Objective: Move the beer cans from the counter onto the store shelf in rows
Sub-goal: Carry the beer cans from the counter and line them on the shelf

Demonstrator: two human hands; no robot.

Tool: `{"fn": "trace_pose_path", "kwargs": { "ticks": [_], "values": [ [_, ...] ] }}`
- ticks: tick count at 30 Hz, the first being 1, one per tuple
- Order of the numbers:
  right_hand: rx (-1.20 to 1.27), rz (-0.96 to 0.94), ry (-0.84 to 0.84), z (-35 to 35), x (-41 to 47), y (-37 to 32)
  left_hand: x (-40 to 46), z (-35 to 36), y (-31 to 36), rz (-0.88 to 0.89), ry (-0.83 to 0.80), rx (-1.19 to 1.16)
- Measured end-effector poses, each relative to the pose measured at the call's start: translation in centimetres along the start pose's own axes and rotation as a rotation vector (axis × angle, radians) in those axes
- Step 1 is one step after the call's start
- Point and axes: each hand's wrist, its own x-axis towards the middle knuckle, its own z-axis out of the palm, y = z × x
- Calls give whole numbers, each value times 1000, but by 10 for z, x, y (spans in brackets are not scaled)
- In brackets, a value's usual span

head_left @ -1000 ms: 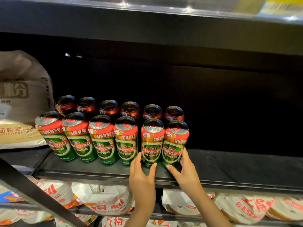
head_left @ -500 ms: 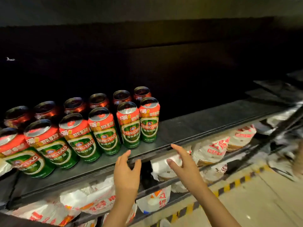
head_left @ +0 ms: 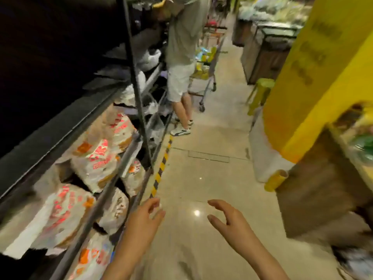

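1. My left hand [head_left: 144, 216] is out in front of me over the aisle floor [head_left: 201, 178], fingers loosely spread and gripping nothing.
2. My right hand [head_left: 228, 220] is beside it, well apart, also relaxed with the fingers slightly curved and nothing in them.
3. No beer cans show anywhere in view, so I cannot say from here how many stand on the shelf or how many wait on the counter.
4. The dark store shelf [head_left: 66, 126] runs along my left; the stretch of its deck I can see is bare, so there looks to be room for more rows.
5. Below it, white printed sacks [head_left: 94, 160] fill the lower racks behind the metal rails [head_left: 113, 184].
6. To my right a wooden counter [head_left: 323, 188] sits at the foot of a yellow pillar [head_left: 323, 87]; what lies on top of it is too blurred to name, and I cannot tell whether cans are there.
7. Down the aisle another person [head_left: 181, 63] stands facing the shelving, with a shopping trolley [head_left: 205, 73] just beside them and a green stool [head_left: 260, 91] across the way.
8. My judgement: I am between loads, empty-handed, so the job is unfinished; what is left is to pick up cans from the counter and set them in line on the shelf.
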Motion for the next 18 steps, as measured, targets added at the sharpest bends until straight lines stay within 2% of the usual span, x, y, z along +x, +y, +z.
{"fn": "trace_pose_path", "kwargs": {
  "ticks": [5, 12, 15, 18],
  "values": [
    [105, 307, 303, -114, -108, 129, -28, 157, 112, 267, -309, 27],
    [207, 613, 689, -231, -253, 258, -114, 347, 222, 447, -660, 19],
    [251, 672, 766, -261, -283, 293, -133, 396, 249, 449, -769, 22],
    [289, 682, 781, -290, -286, 322, -129, 435, 276, 455, -794, 61]
  ]
}}
